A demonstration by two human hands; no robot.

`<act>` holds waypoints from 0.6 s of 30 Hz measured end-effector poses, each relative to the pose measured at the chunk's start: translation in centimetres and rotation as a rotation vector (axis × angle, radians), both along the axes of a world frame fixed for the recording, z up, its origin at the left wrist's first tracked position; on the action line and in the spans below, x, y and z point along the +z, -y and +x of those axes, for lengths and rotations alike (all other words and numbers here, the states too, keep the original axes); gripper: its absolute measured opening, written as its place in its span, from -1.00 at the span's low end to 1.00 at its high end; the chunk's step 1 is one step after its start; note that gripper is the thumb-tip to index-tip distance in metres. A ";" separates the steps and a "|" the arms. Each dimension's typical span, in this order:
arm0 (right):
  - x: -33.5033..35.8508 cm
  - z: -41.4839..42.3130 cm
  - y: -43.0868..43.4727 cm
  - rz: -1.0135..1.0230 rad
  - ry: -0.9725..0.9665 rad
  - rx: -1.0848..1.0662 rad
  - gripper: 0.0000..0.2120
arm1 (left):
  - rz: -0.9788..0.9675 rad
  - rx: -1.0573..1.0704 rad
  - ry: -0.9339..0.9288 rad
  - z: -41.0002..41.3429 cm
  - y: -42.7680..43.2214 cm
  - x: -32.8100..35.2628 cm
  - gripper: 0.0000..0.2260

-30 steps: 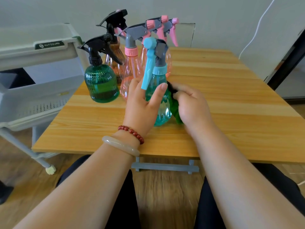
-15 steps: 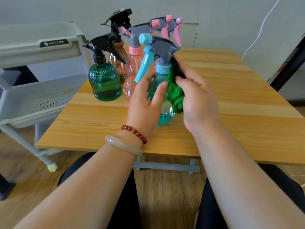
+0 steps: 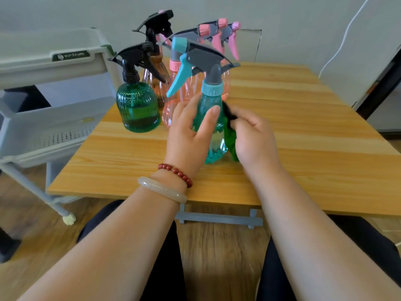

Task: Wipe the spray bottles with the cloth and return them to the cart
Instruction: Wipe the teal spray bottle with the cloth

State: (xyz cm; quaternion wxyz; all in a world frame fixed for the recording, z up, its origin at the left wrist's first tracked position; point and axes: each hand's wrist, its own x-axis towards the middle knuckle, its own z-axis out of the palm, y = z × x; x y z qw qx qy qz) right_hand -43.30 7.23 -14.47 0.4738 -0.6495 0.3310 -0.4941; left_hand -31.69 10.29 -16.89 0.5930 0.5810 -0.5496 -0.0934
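While the cart (image 3: 54, 118) stands against the table's (image 3: 303, 131) nine o'clock edge, its grey tiers open toward the person, four or more spray bottles crowd the tabletop near it. Closest to the cart is the green bottle (image 3: 137, 107), upright, with a black trigger head. At its one o'clock, just behind, stands the amber bottle (image 3: 156, 68), also black-headed. Beside that, the pink bottles (image 3: 173, 105) stand tight together with grey heads and pink triggers; how many there are I cannot tell, since they overlap.

Nearer the person, the left hand (image 3: 188, 135) grips the teal bottle (image 3: 209, 129) round its body, thumb laid up the near face toward twelve o'clock and fingers wrapped behind. This bottle stands roughly upright, its blue trigger pointing to eight o'clock; whether its base touches the wood or hangs just above it is unclear. A red bead bracelet (image 3: 175, 171) and a pale bangle (image 3: 162, 189) sit on that wrist.

At the bottle's three o'clock side lies the green cloth (image 3: 230, 137), dark at its top, pressed against the plastic. The right hand (image 3: 256, 140) clutches it, fingers curled round the fabric. A white cable (image 3: 342, 40) runs up the wall at one o'clock.
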 end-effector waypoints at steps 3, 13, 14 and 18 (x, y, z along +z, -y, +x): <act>0.2 -0.2 0.2 0.030 0.006 0.008 -0.50 | 0.014 0.011 -0.004 0.1 -0.1 0.0 -0.65; 0.2 -0.1 0.3 0.032 0.025 0.006 -0.52 | -0.056 -0.013 -0.061 -0.1 0.0 -0.1 -0.78; 0.4 0.0 0.4 0.021 0.071 0.047 -0.55 | -0.059 -0.013 -0.055 -0.1 0.0 -0.2 -0.80; 1.4 0.7 0.1 0.026 0.233 0.115 -0.57 | -0.063 -0.012 -0.058 -0.1 0.0 -0.2 -0.78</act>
